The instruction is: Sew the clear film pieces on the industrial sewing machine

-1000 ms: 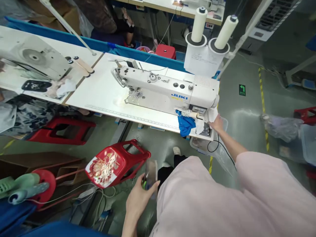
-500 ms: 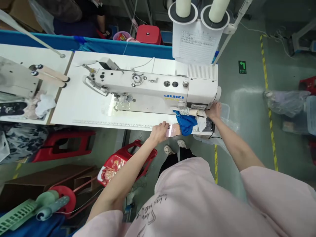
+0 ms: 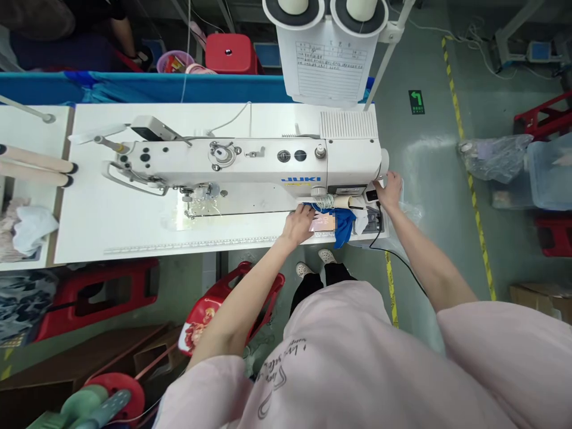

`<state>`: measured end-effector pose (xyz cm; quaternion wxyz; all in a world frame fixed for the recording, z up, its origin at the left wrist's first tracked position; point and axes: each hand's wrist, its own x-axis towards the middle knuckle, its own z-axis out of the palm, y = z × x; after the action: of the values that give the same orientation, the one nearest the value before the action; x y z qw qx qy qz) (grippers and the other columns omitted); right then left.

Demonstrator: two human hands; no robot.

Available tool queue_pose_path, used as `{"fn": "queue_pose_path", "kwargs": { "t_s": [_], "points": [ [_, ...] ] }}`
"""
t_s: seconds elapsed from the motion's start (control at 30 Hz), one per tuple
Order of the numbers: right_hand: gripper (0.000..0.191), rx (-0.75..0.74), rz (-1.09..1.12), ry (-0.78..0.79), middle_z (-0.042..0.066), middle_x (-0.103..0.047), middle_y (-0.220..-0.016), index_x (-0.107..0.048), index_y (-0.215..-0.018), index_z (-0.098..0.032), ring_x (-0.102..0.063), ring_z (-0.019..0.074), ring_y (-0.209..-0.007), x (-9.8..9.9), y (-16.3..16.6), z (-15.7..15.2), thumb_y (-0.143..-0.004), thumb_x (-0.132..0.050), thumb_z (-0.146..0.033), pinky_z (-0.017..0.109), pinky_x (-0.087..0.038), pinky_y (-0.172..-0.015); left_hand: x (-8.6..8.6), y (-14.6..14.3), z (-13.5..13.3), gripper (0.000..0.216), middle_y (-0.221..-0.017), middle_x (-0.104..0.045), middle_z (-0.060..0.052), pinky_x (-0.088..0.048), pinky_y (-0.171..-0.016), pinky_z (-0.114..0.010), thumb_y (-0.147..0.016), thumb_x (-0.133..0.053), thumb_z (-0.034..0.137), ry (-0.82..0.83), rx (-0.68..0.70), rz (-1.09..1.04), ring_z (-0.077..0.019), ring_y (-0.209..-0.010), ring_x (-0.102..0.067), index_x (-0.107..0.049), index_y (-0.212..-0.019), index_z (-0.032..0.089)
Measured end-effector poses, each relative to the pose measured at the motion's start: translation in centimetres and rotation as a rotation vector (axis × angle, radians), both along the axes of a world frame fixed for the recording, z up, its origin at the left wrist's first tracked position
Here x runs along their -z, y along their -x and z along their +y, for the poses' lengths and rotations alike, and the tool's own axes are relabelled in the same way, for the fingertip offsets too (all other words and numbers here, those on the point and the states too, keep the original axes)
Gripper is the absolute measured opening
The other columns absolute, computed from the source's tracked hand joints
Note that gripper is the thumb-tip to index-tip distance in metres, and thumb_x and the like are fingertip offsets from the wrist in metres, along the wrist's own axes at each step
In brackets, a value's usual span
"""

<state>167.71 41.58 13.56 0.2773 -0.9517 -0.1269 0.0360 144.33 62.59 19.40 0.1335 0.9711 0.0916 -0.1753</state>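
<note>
At the front edge of the sewing table, my left hand (image 3: 298, 226) is closed on the left end of a phone (image 3: 325, 222) with a pinkish lit screen, partly blurred out. Its fingertips reach the blue cloth (image 3: 344, 226) bunched behind and beside the phone. By the right end of the sewing machine (image 3: 250, 161), my right hand (image 3: 390, 189) pinches a small black block (image 3: 372, 195) with a black cable (image 3: 397, 255) trailing toward me; its exact kind is unclear. A thread-wound cone (image 3: 342, 202) lies across the cloth, and a white scrap (image 3: 361, 221) sits beside it.
A paper sheet (image 3: 328, 62) hangs below two thread cones at the back. A printed ruler strip (image 3: 192, 244) runs along the table front. Red stools (image 3: 232, 298) stand below the left side. Clear plastic bins (image 3: 552, 173) are on the floor at right.
The view has shifted. My left hand has moved the phone from the table's front edge onto the tabletop by the blue cloth. The black block now shows at my right hand, its cable stretched out.
</note>
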Motion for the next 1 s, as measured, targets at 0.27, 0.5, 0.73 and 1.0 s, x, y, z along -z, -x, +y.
{"fn": "queue_pose_path", "kwargs": {
  "t_s": [0.27, 0.5, 0.73, 1.0],
  "points": [
    [0.031, -0.545, 0.017, -0.13, 0.012, -0.057, -0.118, -0.06, -0.113, -0.019, -0.048, 0.0276, -0.118, -3.3, 7.8, -3.4, -0.091, -0.043, -0.033, 0.048, -0.035, -0.104, -0.4, 2.8, 3.9, 0.038, -0.132, -0.05, -0.012, -0.049, -0.093, -0.048, -0.094, -0.052, 0.033, 0.013, -0.491, -0.049, -0.0285, -0.121, -0.048, -0.05, -0.129, 0.018],
    [0.03, -0.943, 0.173, -0.243, 0.011, -0.061, -0.113, -0.058, -0.12, -0.022, -0.056, 0.0231, -0.107, -3.2, 17.8, -1.7, -0.095, -0.04, -0.026, 0.041, -0.047, -0.089, 2.0, -0.8, 5.3, 0.039, -0.125, -0.056, -0.01, -0.052, -0.088, -0.043, -0.093, -0.055, 0.034, 0.158, -0.731, -0.133, -0.0215, -0.104, -0.06, -0.051, -0.128, 0.017],
    [0.024, -1.188, 0.249, -0.247, 0.008, -0.064, -0.104, -0.064, -0.105, -0.023, -0.06, 0.0207, -0.097, -2.2, 20.3, -0.8, -0.095, -0.042, -0.023, 0.038, -0.048, -0.081, 2.3, 0.7, 2.8, 0.04, -0.119, -0.057, -0.01, -0.045, -0.094, -0.046, -0.087, -0.063, 0.035, 0.197, -0.862, -0.218, -0.0252, -0.111, -0.054, -0.054, -0.12, 0.015],
    [0.026, -1.321, 0.173, -0.184, 0.006, -0.066, -0.1, -0.065, -0.1, -0.023, -0.06, 0.0195, -0.095, -3.2, 20.7, 1.3, -0.097, -0.04, -0.021, 0.037, -0.046, -0.081, 3.1, -0.8, 3.2, 0.036, -0.107, -0.063, -0.007, -0.047, -0.093, -0.047, -0.091, -0.058, 0.03, 0.331, -1.089, -0.315, -0.0216, -0.098, -0.061, -0.052, -0.123, 0.015]
  ]
}}
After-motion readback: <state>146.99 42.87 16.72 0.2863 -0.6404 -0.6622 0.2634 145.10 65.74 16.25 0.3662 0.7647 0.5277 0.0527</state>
